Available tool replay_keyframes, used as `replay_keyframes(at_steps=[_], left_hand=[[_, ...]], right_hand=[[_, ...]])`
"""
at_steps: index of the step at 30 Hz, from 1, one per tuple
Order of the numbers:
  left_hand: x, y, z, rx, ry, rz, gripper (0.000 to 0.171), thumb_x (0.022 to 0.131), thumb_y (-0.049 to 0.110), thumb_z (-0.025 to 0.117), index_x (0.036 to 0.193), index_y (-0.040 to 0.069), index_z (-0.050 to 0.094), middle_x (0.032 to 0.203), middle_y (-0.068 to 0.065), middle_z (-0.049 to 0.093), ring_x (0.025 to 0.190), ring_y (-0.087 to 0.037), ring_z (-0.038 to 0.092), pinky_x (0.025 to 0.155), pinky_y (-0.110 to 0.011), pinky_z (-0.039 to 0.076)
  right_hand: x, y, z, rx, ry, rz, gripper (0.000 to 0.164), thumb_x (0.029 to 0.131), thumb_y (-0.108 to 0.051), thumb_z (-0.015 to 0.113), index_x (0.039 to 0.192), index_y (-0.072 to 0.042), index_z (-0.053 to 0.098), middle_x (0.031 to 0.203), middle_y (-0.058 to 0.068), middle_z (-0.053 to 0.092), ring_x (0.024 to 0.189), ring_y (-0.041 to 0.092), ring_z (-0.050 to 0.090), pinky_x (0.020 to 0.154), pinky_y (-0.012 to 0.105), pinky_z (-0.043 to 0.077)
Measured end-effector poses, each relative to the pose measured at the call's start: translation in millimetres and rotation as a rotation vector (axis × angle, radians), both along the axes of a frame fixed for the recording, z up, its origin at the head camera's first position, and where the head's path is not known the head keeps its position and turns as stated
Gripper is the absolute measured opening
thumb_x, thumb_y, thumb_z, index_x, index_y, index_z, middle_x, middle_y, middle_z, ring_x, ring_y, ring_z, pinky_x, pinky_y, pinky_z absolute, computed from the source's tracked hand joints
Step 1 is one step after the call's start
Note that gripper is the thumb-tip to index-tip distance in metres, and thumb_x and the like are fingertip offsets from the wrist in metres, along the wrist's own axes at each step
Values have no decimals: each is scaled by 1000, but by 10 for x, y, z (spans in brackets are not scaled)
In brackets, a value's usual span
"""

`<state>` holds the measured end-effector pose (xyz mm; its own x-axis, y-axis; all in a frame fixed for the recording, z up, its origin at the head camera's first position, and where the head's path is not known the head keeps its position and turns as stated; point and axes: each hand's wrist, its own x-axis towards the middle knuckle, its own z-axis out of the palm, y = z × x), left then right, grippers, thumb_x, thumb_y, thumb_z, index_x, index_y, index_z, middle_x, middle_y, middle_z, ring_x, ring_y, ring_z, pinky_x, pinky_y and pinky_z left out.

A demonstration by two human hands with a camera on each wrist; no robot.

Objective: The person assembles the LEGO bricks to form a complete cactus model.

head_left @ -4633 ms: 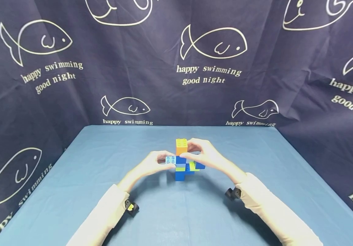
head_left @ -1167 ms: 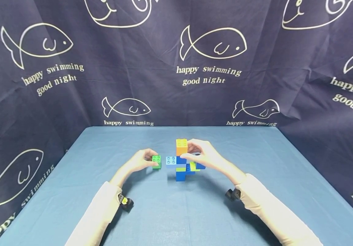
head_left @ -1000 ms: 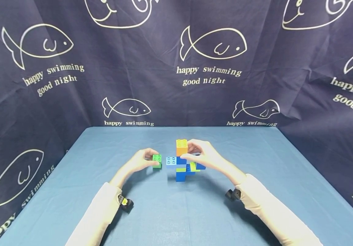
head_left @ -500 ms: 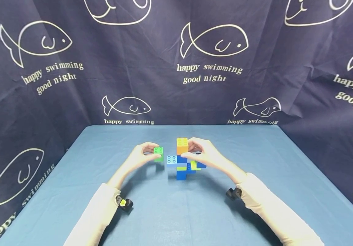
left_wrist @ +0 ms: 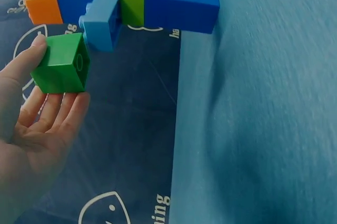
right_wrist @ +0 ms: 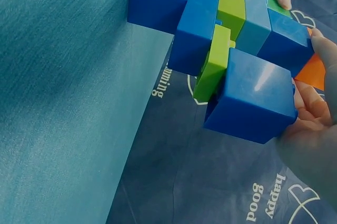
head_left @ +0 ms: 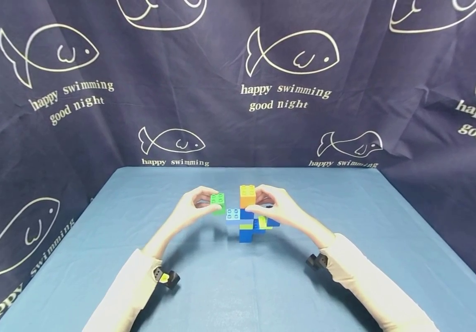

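A brick tower (head_left: 247,216) stands mid-table: dark blue base, lime and blue layers, a light blue brick (head_left: 232,214) jutting left, an orange brick (head_left: 247,196) on top. My right hand (head_left: 277,208) grips the tower's upper part from the right, thumb on the front. My left hand (head_left: 194,206) pinches a small green brick (head_left: 218,201) in the air, just left of and above the light blue brick. In the left wrist view the green brick (left_wrist: 62,64) sits between thumb and fingers beside the light blue brick (left_wrist: 103,21). The right wrist view shows the tower (right_wrist: 226,55) close up.
The blue table cloth (head_left: 238,286) stretches all around the tower. A dark curtain with white fish prints (head_left: 288,55) hangs behind and on both sides. Small cameras sit on my wrists (head_left: 165,278).
My left hand let go of the tower, took hold of the green brick left of it, and has lifted it up and rightward toward the light blue brick. The right hand stayed on the tower.
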<state>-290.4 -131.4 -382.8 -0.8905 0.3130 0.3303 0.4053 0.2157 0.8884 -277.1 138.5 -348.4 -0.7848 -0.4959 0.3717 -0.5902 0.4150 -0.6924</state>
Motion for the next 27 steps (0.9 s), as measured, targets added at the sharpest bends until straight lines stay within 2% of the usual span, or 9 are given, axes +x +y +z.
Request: replay_keyframes(at_steps=[10, 22, 27], left_hand=[[69, 48, 54, 18, -9, -20, 36, 77, 13, 77, 110, 6, 63, 105, -12, 66, 89, -14, 63, 81, -26, 54], [72, 77, 16, 2, -12, -33, 35, 78, 14, 76, 110, 7, 62, 103, -11, 67, 91, -16, 63, 82, -26, 54], [151, 122, 144, -14, -26, -41, 33, 80, 7, 73, 111, 4, 61, 103, -14, 66, 91, -15, 62, 82, -27, 54]], right_hand=[[4, 8, -9, -2, 4, -4, 30, 78, -23, 77, 101, -12, 63, 89, 0, 67, 84, 11, 64, 85, 31, 54], [-4, -11, -18, -13, -3, 11, 29, 78, -22, 77, 102, -12, 63, 88, 0, 67, 83, 10, 64, 84, 29, 54], [-25, -6, -19, -29, -4, 10, 26, 78, -19, 76, 99, -11, 62, 88, 1, 66, 83, 11, 64, 84, 29, 54]])
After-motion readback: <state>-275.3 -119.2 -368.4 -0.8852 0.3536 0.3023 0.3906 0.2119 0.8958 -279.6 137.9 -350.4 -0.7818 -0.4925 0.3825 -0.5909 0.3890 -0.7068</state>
